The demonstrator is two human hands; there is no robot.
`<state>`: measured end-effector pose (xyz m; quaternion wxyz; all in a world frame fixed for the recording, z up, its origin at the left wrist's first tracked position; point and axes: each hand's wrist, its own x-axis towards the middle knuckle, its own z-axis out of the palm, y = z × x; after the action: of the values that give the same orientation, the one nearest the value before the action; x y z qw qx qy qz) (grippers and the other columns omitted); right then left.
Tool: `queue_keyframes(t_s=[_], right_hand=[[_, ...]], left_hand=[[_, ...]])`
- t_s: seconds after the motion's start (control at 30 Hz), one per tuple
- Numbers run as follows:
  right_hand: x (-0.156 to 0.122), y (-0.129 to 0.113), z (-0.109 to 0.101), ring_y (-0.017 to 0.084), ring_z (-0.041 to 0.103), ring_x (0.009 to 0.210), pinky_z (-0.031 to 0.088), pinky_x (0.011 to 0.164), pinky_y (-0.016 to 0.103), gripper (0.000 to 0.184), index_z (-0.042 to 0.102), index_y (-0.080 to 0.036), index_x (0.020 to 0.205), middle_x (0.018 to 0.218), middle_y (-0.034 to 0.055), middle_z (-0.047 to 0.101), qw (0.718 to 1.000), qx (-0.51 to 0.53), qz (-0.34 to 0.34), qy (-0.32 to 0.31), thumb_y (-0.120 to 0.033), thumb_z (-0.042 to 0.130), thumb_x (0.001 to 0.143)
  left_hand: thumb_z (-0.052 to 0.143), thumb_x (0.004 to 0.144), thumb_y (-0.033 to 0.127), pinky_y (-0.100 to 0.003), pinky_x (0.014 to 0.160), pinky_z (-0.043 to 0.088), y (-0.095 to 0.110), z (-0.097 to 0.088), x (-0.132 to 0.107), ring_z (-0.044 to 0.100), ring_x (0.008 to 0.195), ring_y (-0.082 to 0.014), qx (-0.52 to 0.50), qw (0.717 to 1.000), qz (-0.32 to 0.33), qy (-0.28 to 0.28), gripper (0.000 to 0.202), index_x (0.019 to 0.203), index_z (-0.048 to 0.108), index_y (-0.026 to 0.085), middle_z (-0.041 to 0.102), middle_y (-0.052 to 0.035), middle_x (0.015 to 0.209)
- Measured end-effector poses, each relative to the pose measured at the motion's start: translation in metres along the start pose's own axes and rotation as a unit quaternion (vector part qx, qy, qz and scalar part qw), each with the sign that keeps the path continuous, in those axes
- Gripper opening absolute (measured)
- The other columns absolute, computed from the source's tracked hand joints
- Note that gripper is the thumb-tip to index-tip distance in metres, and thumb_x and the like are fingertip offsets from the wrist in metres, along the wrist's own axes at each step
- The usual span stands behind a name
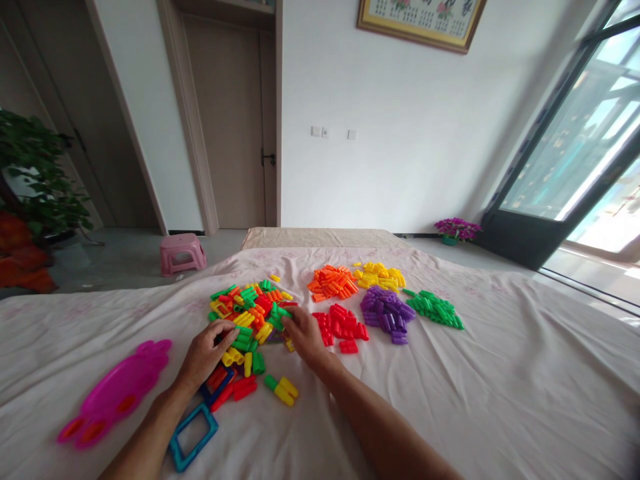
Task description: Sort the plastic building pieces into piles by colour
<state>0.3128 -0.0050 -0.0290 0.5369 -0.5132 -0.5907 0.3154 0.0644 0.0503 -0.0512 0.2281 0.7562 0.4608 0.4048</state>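
A mixed pile of plastic tube-shaped building pieces (257, 319) in green, yellow, orange and red lies on the bed-like cloth surface (450, 413). At its left edge, my left hand (205, 350) has its thumb and fingers curled together beside a green building piece (244, 339); whatever sits between the fingertips is hard to see. My right hand (304, 337) reaches to the pile's right side, its thumb and fingers pinching a green building piece (278, 315). Near my left wrist lie red pieces (244, 388) and a blue square frame (194, 437).
Single-colour piles stand to the right: orange (333, 283), yellow (380, 276), red (344, 323), purple (387, 310) and green (435, 308). A joined yellow-and-green group (283, 389) lies in front. The magenta animal-shaped tray (120, 387) is at left. Beyond is a pink stool (183, 253).
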Motion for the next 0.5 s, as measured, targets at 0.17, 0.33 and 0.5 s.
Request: queue_keyframes(t_s=[0.17,0.33,0.5], right_hand=[[0.025,0.010,-0.038,0.015,0.059,0.061,0.051,0.062,0.029,0.044,0.063,-0.016,0.094,0.072,0.0017,0.063,0.975,0.168,0.104,0.101,-0.054,0.066,0.073],[0.032,0.014,-0.065,0.015,0.062,0.065,0.054,0.067,0.030,0.040,0.063,-0.017,0.088,0.072,0.0017,0.065,0.960,0.212,0.130,0.127,-0.048,0.073,0.065],[0.033,0.012,-0.074,0.014,0.063,0.064,0.053,0.065,0.029,0.042,0.064,-0.015,0.091,0.073,0.0023,0.065,0.962,0.202,0.131,0.128,-0.048,0.073,0.065]], left_hand=[[0.055,0.083,0.050,-0.030,0.087,0.050,-0.002,0.000,0.000,0.066,0.093,-0.0202,-0.007,1.000,-0.014,0.004,0.033,0.087,0.067,0.020,0.071,-0.0045,0.095],[0.055,0.082,0.051,-0.029,0.086,0.051,-0.002,0.000,0.000,0.067,0.093,-0.0200,-0.011,1.000,-0.022,0.006,0.035,0.089,0.068,0.020,0.072,-0.0041,0.096],[0.056,0.081,0.055,-0.031,0.087,0.052,0.000,-0.001,0.000,0.067,0.093,-0.0209,-0.011,1.000,-0.024,0.008,0.037,0.088,0.067,0.020,0.072,-0.0046,0.094]])
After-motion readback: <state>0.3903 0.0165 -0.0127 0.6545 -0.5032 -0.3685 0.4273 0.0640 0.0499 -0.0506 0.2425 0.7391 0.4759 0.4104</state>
